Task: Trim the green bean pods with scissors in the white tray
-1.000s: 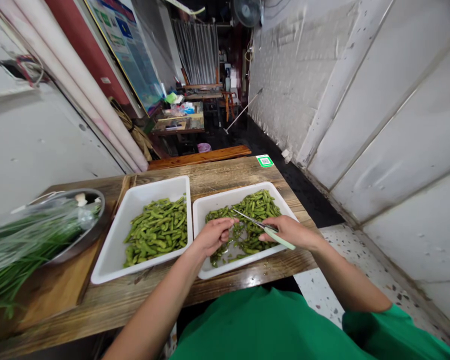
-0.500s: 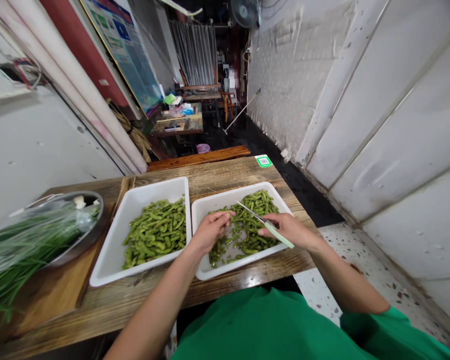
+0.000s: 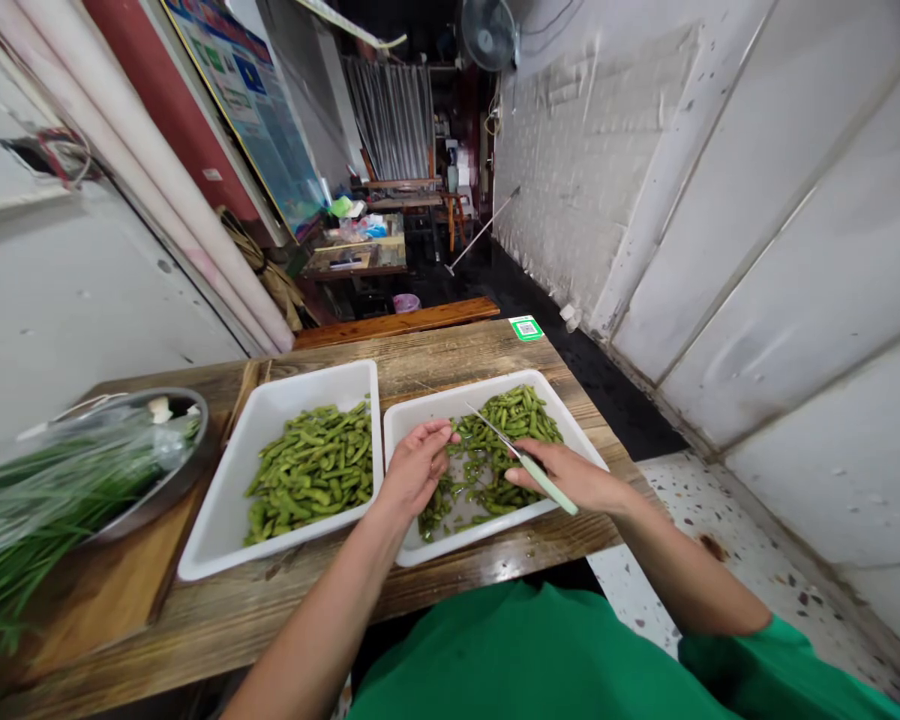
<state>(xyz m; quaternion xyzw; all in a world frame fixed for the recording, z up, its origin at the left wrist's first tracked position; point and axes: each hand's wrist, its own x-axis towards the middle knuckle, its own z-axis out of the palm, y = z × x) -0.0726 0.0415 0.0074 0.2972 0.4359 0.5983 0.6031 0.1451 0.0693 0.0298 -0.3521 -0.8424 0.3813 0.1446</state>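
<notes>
My right hand (image 3: 559,472) is closed around scissors (image 3: 544,480) with pale green handles, their blades pointing up and left over the right white tray (image 3: 596,455). My left hand (image 3: 420,465) is over the left side of that tray, thumb and fingers pinched on a green edamame pod (image 3: 455,436), mostly hidden by the fingertips. The scissor tips are close to it; whether they touch cannot be made out. Edamame pods (image 3: 521,410) are heaped on the tray's right side, with small wet bits scattered on its bottom.
A second white tray (image 3: 221,510) holds a pile of edamame pods (image 3: 315,465). Left of it, a metal bowl (image 3: 202,425) with bagged green stalks (image 3: 67,480) sits on a wooden board (image 3: 112,600). A bench (image 3: 405,320) stands beyond the wooden table (image 3: 450,350).
My left hand has turned slightly and shifted a little left. The scissors have moved slightly left with my right hand. The view has tilted up a little.
</notes>
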